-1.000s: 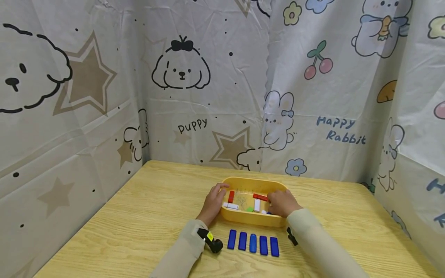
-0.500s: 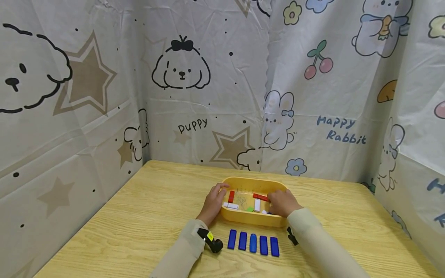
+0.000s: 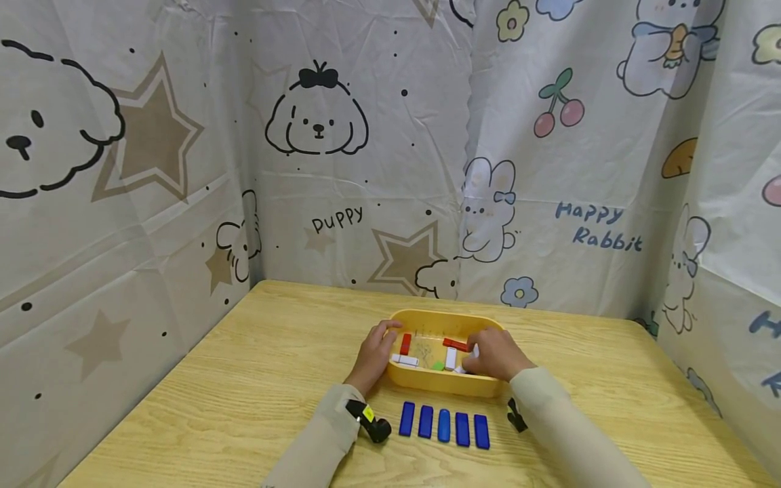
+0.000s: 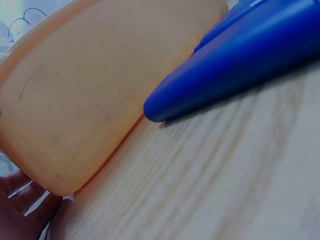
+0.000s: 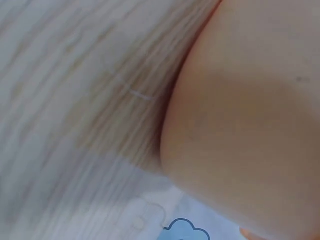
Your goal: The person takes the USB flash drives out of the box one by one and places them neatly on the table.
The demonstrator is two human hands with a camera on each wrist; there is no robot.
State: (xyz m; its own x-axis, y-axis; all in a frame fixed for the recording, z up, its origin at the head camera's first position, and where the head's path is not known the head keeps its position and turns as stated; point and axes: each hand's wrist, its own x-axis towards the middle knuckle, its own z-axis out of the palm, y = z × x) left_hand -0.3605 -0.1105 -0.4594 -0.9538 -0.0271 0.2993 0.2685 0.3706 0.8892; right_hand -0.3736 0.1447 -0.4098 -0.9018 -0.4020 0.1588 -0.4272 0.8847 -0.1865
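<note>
Nearest the person, five blue blocks [image 3: 443, 425] already lay in a neat row on the wooden table [image 3: 244, 379] — that much of the sorting looked done. Just beyond, the yellow tray [image 3: 444, 385] held what seemed left: red blocks [image 3: 457, 344], white blocks [image 3: 450, 358] and a green piece [image 3: 438, 367]. The left hand [image 3: 375, 356] gripped the tray's left rim; the right hand [image 3: 495, 356] reached inside over the blocks — what its fingers pinched, if anything, could not be told.

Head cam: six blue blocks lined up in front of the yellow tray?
No, the row of blue blocks on the table in front of the yellow tray has five pieces.
</note>
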